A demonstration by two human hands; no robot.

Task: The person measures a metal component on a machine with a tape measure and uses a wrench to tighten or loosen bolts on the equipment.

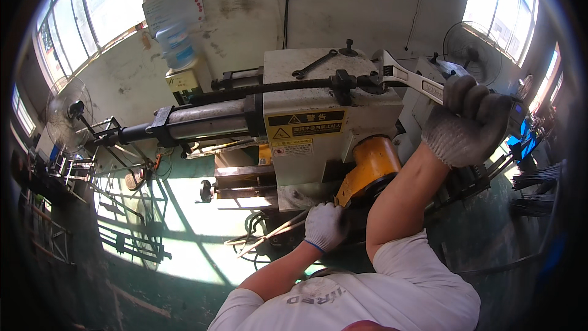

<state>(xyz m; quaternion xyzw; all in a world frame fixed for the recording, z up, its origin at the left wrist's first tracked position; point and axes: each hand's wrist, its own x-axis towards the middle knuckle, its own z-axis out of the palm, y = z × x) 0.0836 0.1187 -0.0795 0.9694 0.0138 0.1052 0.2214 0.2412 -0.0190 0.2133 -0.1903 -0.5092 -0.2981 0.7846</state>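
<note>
At the pale machine, I'd seat the wrench squarely, right hand gripping it; whether the left hand grips, I can't tell.

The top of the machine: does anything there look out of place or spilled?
Perhaps the dark wrench: it lies loose and slantwise on the machine top, while the right hand grips a separate adjustable wrench, so it looks set aside. No spill shows there.
</note>
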